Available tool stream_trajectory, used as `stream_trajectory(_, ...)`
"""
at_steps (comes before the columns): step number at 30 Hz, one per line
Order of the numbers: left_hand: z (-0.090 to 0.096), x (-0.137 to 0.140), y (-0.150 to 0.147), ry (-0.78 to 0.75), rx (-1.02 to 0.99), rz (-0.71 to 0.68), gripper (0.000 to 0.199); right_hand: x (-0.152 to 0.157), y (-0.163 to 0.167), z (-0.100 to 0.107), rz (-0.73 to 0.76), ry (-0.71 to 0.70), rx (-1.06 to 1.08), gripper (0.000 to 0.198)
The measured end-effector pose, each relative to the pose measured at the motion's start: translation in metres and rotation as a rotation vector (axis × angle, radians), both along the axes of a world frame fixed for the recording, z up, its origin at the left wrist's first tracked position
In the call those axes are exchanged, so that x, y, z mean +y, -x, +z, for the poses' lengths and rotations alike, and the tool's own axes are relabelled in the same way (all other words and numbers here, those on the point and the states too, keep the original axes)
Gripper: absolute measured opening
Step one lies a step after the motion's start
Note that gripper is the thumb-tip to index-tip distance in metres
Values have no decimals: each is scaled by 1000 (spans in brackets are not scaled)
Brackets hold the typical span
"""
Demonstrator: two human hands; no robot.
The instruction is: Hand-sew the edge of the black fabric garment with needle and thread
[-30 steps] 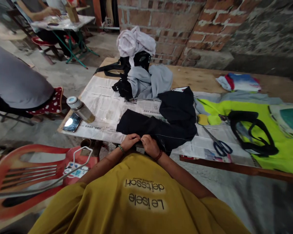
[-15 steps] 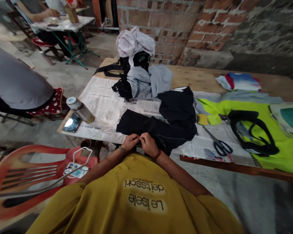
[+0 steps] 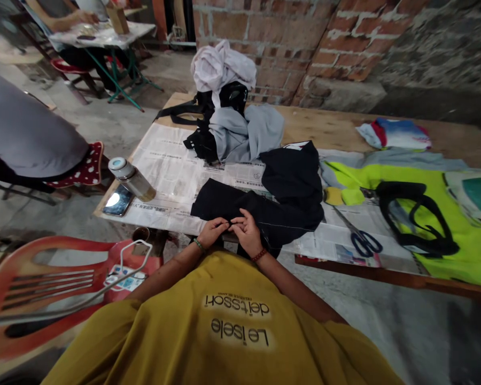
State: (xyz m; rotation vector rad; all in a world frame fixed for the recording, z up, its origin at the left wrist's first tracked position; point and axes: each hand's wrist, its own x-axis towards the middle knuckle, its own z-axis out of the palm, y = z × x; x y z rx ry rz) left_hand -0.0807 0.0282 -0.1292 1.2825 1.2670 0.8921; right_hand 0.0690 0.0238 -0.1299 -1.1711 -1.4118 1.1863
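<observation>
My left hand (image 3: pixel 212 233) is closed in a pinch at the near edge of a dark garment (image 3: pixel 244 203) spread on the newspaper. Close beside it, my right hand (image 3: pixel 247 234) has thumb and fingertips brought together, with the other fingers raised. The two sets of fingertips nearly meet; what is pinched between them is too small to make out. A thin pale line, like a thread, runs across the cloth right of my right hand. Dark-handled scissors (image 3: pixel 363 238) lie further right on the newspaper (image 3: pixel 172 160).
A bottle (image 3: pixel 131 179) and a phone (image 3: pixel 118 200) sit at the table's left corner. Behind are a grey cloth (image 3: pixel 248 133) and a black bag. To the right lie yellow-green fabric (image 3: pixel 409 179) and a black strap (image 3: pixel 436 246). A red chair (image 3: pixel 56 243) stands left; people sit beyond.
My right hand has opened up somewhat, its fingers lifting and spreading above the garment while the thumb stays near my left fingertips. My left hand has hardly moved.
</observation>
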Motion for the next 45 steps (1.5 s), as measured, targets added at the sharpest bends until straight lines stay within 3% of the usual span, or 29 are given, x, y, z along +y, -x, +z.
stream_trajectory(3,0,0,0,5,-1,11,23,0,1,-5,-5,33,50,51)
stream_trajectory(10,-4,1,-1,34,-41,51,25,-7,-1,-7,-174,-225,-158,25)
stream_trajectory(16,-3,0,0,27,-29,37,25,-10,-2,-7,-143,-122,-233,21)
stream_trajectory(20,-3,-1,1,4,-21,4,25,-6,-2,-4,-84,-134,-310,14)
stream_trajectory(24,-5,0,2,-14,-11,-4,23,-1,-2,-1,-53,-380,-422,16)
stream_trajectory(27,-8,0,2,-22,0,5,20,2,-2,-3,68,-600,-557,19)
stream_trajectory(31,-9,0,3,-20,21,7,18,5,-1,-7,150,-714,-715,21)
stream_trajectory(38,-9,0,1,-54,71,-16,16,7,3,-5,144,-696,-731,19)
stream_trajectory(45,-12,2,0,-101,72,1,14,4,14,27,197,-569,-518,16)
